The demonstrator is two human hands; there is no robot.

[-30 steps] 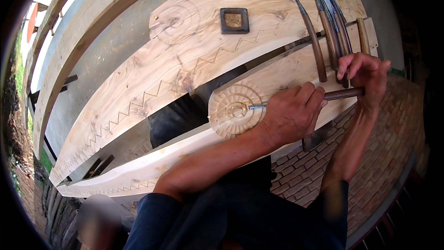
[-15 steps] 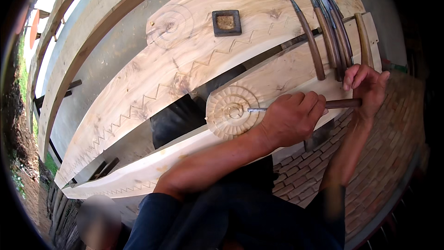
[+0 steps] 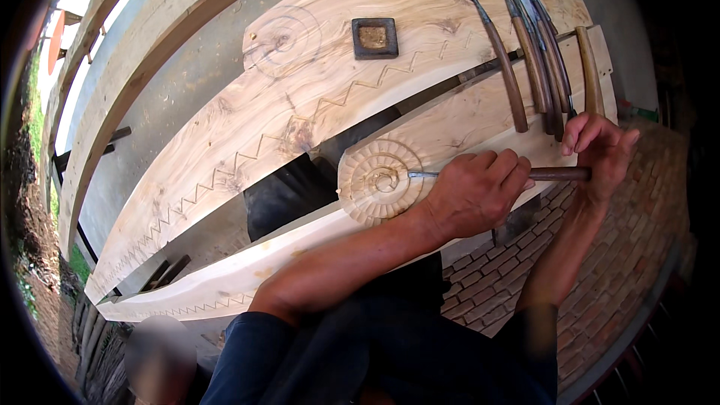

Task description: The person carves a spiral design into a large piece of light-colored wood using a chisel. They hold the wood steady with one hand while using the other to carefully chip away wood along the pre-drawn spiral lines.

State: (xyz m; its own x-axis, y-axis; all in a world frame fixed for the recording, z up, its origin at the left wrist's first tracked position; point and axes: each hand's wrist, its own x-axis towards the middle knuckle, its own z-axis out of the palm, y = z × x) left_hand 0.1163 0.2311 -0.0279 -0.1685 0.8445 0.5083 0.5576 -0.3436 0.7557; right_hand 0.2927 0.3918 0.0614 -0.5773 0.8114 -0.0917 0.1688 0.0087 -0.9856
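Note:
My left hand (image 3: 480, 191) is closed around a carving chisel (image 3: 559, 173), covering the middle of it. The metal blade points left, its tip on the round carved rosette (image 3: 381, 180) with ridged petals and inner rings. At the other end, the palm of my right hand (image 3: 604, 151) rests against the butt of the dark wooden handle. Its fingers are raised and loosely bent, apart from one another, and not wrapped round the handle. The rosette belongs to a long pale wooden board (image 3: 465, 127) under my left hand.
Several chisels (image 3: 536, 52) and a wooden handle (image 3: 590, 75) lie beyond my right hand. A second pale board (image 3: 300, 82), with zigzag lines and drawn circles, bears a small square dark dish (image 3: 375, 37). Brick paving (image 3: 487, 277) shows below. A person's blurred head (image 3: 161, 360) is at lower left.
The boards and tools appear shifted slightly in the picture. My right hand sits a little lower and farther right, still at the handle's end. My left hand keeps its grip.

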